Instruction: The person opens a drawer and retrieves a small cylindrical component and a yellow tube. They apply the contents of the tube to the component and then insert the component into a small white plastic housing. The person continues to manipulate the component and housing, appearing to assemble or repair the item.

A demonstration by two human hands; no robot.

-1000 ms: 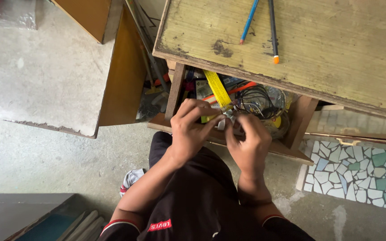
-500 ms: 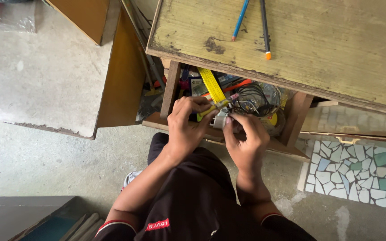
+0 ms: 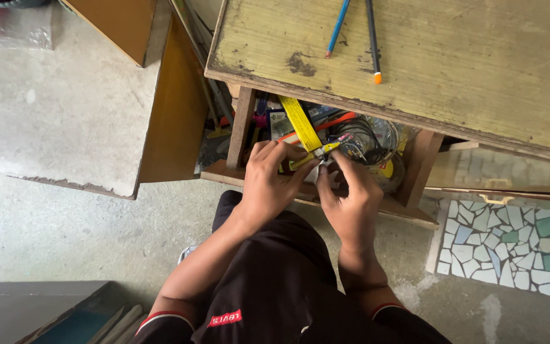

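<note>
Since half second ago: your hands sit slightly lower over open wooden drawer (image 3: pixel 240 137); yellow strip now pinched. Your left hand (image 3: pixel 268 181) grips small yellow tool (image 3: pixel 313 155), thumb and fingers closed on it. Your right hand (image 3: pixel 350 194) curls beside it; grip hidden, cannot tell. Flat yellow tape (image 3: pixel 299 121) and tangled black wires (image 3: pixel 361 137) fill drawer. Scuffed, worn tabletop (image 3: pixel 466 57) above holds blue pen (image 3: pixel 337 27) and black pencil (image 3: pixel 372 38).

Two hands work at the middle of the frame, the left hand (image 3: pixel 268 185) and the right hand (image 3: pixel 348 204), over one open wooden drawer (image 3: pixel 240 130). On the one worn tabletop (image 3: pixel 479 70) at upper right lie two pencils, one blue pencil (image 3: pixel 337 27) and one dark pencil (image 3: pixel 372 39). The drawer holds one yellow ruler (image 3: pixel 299 121) and one small yellow tool (image 3: pixel 318 153) between the fingers.
</note>
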